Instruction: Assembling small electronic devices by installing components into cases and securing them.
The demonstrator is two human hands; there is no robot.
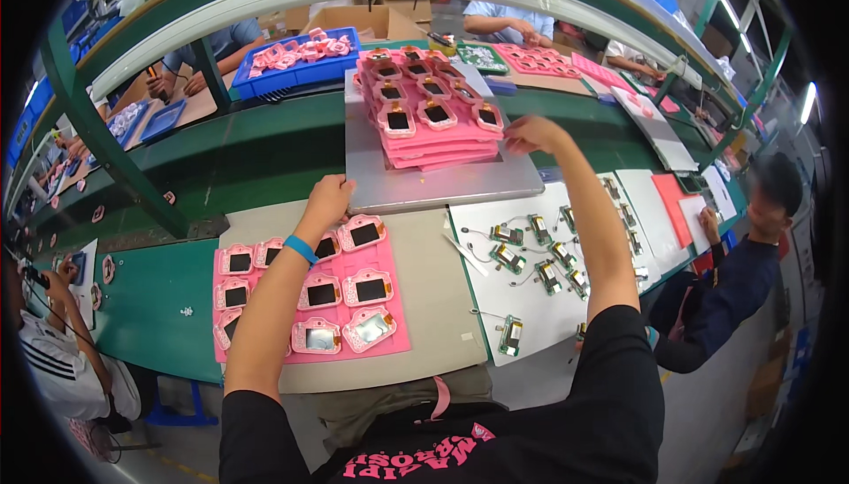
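My left hand [331, 200] is closed at the near left corner of a flat grey metal board [442, 194], gripping its edge. On the board rises a stack of pink foam trays [440, 150]. Its upper trays hold pink device housings [435, 114] with dark screens. Beside the stack's right side is my right hand [536, 135], fingers loosely bent and apart, with nothing visible in them; whether they touch the foam I cannot tell. Under my left forearm lies another pink foam tray [400, 342] with rows of similar housings [368, 287], partly hidden by the arm.
Green circuit boards with wires [508, 259] lie on white sheets to the right. Across the bench stands a blue bin [296, 64] of pink parts. A green frame post [115, 121] rises at left. A co-worker [738, 245] works at right; others sit opposite.
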